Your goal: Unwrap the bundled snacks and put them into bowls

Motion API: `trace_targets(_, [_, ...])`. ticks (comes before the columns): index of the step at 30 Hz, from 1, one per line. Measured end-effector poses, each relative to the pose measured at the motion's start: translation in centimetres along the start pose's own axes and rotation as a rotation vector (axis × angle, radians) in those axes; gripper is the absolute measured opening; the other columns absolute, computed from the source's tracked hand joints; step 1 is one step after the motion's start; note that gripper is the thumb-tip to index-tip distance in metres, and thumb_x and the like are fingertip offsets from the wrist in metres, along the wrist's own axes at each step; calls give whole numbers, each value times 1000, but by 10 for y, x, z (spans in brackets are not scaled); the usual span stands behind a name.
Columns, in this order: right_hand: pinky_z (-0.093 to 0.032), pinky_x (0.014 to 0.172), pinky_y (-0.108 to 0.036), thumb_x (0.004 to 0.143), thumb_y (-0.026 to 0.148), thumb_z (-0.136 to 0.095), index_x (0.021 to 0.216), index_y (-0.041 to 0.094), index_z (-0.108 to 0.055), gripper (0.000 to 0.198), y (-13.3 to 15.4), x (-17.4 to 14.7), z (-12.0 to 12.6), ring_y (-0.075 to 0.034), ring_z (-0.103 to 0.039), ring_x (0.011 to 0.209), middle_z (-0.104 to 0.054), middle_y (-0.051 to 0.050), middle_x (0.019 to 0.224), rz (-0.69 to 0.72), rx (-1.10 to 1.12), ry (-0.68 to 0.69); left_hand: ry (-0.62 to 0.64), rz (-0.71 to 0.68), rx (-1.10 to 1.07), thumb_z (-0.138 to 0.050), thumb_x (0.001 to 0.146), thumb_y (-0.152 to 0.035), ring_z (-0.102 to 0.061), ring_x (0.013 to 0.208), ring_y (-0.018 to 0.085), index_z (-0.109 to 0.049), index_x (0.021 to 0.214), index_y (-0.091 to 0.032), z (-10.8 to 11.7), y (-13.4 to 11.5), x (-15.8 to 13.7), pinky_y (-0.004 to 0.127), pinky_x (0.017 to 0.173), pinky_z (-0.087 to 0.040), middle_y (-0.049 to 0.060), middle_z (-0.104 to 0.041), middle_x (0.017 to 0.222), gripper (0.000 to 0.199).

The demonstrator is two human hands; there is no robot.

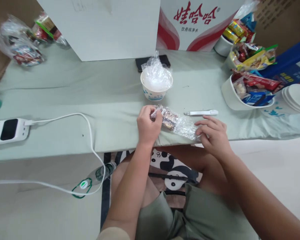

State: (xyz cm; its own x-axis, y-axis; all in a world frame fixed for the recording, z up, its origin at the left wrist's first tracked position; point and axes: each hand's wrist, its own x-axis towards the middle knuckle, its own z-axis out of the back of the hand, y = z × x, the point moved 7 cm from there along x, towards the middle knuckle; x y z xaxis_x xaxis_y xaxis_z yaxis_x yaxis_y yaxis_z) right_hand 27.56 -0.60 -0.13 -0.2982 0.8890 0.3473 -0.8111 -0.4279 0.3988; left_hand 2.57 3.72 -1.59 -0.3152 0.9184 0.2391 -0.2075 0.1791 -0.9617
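Observation:
A clear plastic bag with small brown-patterned packets inside lies near the table's front edge. My left hand pinches the bag's left end between thumb and fingers. At the other end, my right hand has its thumb and fingers against the crinkled plastic; whether it grips firmly is partly hidden. Just behind the right hand lies a slim white utility knife. Beyond my left hand stands a paper bowl with crumpled clear plastic heaped in it.
A dark phone lies behind the bowl, before white cartons. Bowls of wrapped snacks and stacked paper cups stand at right. Bagged snacks lie far left. A white cable runs from a power bank over the edge.

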Motion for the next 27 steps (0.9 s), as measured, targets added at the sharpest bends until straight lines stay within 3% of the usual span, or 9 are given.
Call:
trace_targets(4, [-39,107,-59,81,20,-49,70,26,-70,25,-13,4,12,-33,-61,121,-74,-6,101,-7,73,49,-28,126,-112,-65,89,-29,-54,74,15,-58,81,-23,6,8,0,27,73,-43,-1,-59,78,12])
trace_targets(7, [-41,106,-58,87,30,-54,73,25,-70,22,-6,17,28,-34,-60,120,-72,-9,106,-45,38,-89,-54,176,-232,-66,89,-33,-57,75,13,-57,86,-23,9,15,2,25,71,-45,-1,-61,81,14])
trace_targets(9, [-45,102,-53,87,38,-60,93,24,-72,19,7,33,25,-33,-62,115,-70,-11,113,-84,56,-102,-64,200,-325,-67,89,-37,-62,82,14,-56,90,-23,9,21,4,25,76,-48,1,-65,87,17])
trace_targets(12, [-50,90,-45,82,40,-67,126,20,-63,48,32,62,-5,-30,-65,102,-71,-12,111,-71,128,94,-63,263,-454,-65,88,-41,-66,83,16,-53,93,-24,7,30,6,28,79,-51,1,-67,87,22])
trace_targets(16, [-45,72,-34,87,23,-55,98,22,-71,19,50,77,-29,-21,-59,68,-59,0,63,-17,86,239,-121,298,-550,-64,87,-40,-67,81,16,-52,91,-25,10,32,8,28,76,-52,0,-66,85,20])
trace_targets(18, [-43,69,-33,89,21,-52,86,23,-70,19,60,70,-18,-20,-56,66,-57,-1,63,36,24,137,-133,298,-597,-66,86,-39,-67,85,16,-52,90,-25,11,31,9,29,80,-53,1,-66,88,20])
trace_targets(21, [-46,70,-33,92,22,-52,87,22,-71,19,85,48,0,-21,-60,77,-65,-6,80,156,-14,37,-100,289,-641,-65,86,-41,-66,90,17,-55,90,-24,10,30,10,30,84,-53,3,-67,95,20])
trace_targets(24, [-52,75,-33,96,23,-51,92,22,-72,21,111,27,-13,-21,-67,88,-73,-8,102,272,93,286,-20,239,-559,-66,85,-42,-64,94,17,-60,94,-23,9,26,10,30,88,-52,4,-67,100,22])
trace_targets(27, [-55,78,-31,100,25,-47,103,22,-72,26,110,25,-29,-19,-71,89,-75,-5,103,151,205,462,86,214,-438,-72,80,-35,-64,98,18,-63,101,-23,8,21,8,32,93,-52,5,-67,105,25])
